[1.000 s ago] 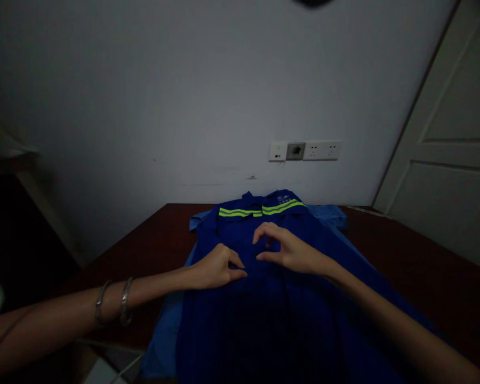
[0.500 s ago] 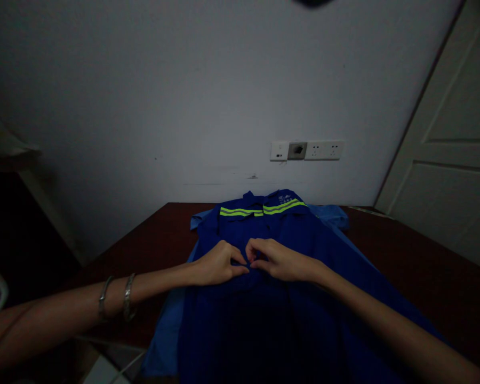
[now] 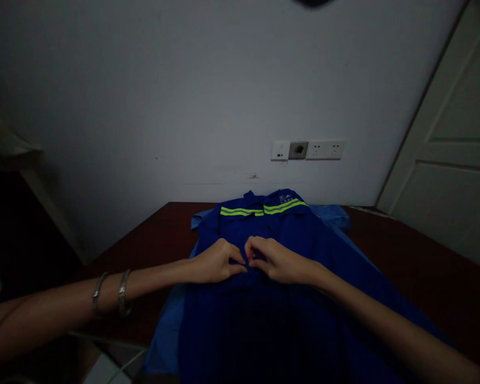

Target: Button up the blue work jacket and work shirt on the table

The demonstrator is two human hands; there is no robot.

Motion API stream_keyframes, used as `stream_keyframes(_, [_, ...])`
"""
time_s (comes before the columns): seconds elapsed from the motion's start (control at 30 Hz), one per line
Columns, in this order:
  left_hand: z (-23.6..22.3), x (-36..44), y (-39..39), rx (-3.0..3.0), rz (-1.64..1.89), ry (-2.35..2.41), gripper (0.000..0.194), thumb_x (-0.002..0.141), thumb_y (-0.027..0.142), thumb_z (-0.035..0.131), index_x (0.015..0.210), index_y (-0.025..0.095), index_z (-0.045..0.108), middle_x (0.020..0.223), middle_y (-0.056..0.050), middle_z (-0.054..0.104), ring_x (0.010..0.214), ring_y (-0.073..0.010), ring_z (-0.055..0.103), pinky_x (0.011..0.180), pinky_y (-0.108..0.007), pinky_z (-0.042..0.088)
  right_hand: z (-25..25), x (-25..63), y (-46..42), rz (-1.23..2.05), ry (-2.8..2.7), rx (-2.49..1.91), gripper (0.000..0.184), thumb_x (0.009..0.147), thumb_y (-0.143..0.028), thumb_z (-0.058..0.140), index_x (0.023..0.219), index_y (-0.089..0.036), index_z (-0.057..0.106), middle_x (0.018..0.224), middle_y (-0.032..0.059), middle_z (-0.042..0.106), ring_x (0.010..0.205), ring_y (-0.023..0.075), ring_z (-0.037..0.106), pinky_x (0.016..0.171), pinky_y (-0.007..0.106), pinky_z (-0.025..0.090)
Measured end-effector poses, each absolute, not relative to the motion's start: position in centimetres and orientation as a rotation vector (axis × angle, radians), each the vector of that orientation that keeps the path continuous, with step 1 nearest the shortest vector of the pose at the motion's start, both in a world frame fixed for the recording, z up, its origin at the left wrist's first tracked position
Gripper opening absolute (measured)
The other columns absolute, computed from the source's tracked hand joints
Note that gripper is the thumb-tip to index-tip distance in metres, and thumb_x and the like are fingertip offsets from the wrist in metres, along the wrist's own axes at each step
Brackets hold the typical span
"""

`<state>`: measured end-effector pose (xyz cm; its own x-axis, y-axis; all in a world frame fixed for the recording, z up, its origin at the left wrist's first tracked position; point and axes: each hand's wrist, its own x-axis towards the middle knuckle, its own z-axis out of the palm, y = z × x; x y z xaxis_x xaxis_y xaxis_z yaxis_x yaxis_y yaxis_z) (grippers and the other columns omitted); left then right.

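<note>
A dark blue work jacket lies spread front up, its collar towards the wall and yellow-green reflective bands across the chest. Midway down its front, my left hand comes in from the left, thumb and fingers pinching at the cloth of the front opening. My right hand faces it, fingers curled and thumb tip drawn in, at the same spot on the jacket. The fingertips of both hands almost meet. Whatever small fastening lies between them is too dark and small to make out.
Under the jacket, a lighter blue garment sticks out at both sides. Both lie on a dark red-brown table against a grey wall. Sockets are set in the wall, and a white panelled door stands at right.
Both hands stay at the same place on the jacket front, with only a slight shift of the left hand and forearm. The jacket lies as before.
</note>
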<state>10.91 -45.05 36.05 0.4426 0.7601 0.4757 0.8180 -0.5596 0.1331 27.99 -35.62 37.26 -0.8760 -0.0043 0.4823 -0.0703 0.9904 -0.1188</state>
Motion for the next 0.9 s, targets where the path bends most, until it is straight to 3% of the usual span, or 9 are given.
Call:
stream_keyframes(0.1, [36.2, 10.9, -45.3, -2.557, -0.736, -1.367, 0.013, 0.078, 0.019, 0.057, 0.081, 0.013, 0.069, 0.077, -0.004, 0.067, 0.072, -0.0126, 0.06, 0.065, -0.02, 0.041, 37.0, 27.9, -35.7, 0.252, -2.594, -0.016, 0.011, 0.075, -0.009, 0.052, 0.078, -0.018, 0.047, 0.073, -0.0012, 0.049, 0.068, 0.0113, 0.045, 0.06, 0.023, 0.032])
stream_keyframes(0.23, [36.6, 11.0, -45.6, -2.497, -0.677, -1.303, 0.015, 0.08, 0.02, 0.056, 0.075, 0.012, 0.068, 0.07, -0.005, 0.065, 0.067, -0.0124, 0.058, 0.062, -0.021, 0.04, 36.5, 27.7, -35.0, 0.6, -2.528, -0.036, 0.012, 0.075, -0.014, 0.055, 0.075, -0.018, 0.043, 0.073, -0.002, 0.05, 0.063, 0.0093, 0.042, 0.057, 0.022, 0.032])
stream_keyframes(0.43, [36.7, 11.1, -45.9, -2.469, -0.625, -1.145, 0.018, 0.082, 0.019, 0.053, 0.069, 0.013, 0.064, 0.067, -0.004, 0.064, 0.066, -0.0123, 0.056, 0.067, -0.024, 0.039, 36.5, 27.4, -34.3, 1.157, -2.439, 0.022, 0.029, 0.069, -0.024, 0.064, 0.069, -0.018, 0.036, 0.074, -0.0028, 0.049, 0.059, 0.0059, 0.038, 0.053, 0.02, 0.03])
stream_keyframes(0.9, [36.6, 11.2, -46.1, -2.53, -0.56, -0.871, 0.023, 0.087, 0.021, 0.044, 0.078, 0.013, 0.064, 0.07, -0.009, 0.064, 0.072, -0.0145, 0.058, 0.072, -0.029, 0.041, 36.4, 27.6, -34.5, 1.513, -2.359, -0.052, 0.039, 0.057, -0.025, 0.074, 0.065, -0.016, 0.038, 0.071, -0.0017, 0.055, 0.058, 0.0048, 0.044, 0.055, 0.02, 0.031])
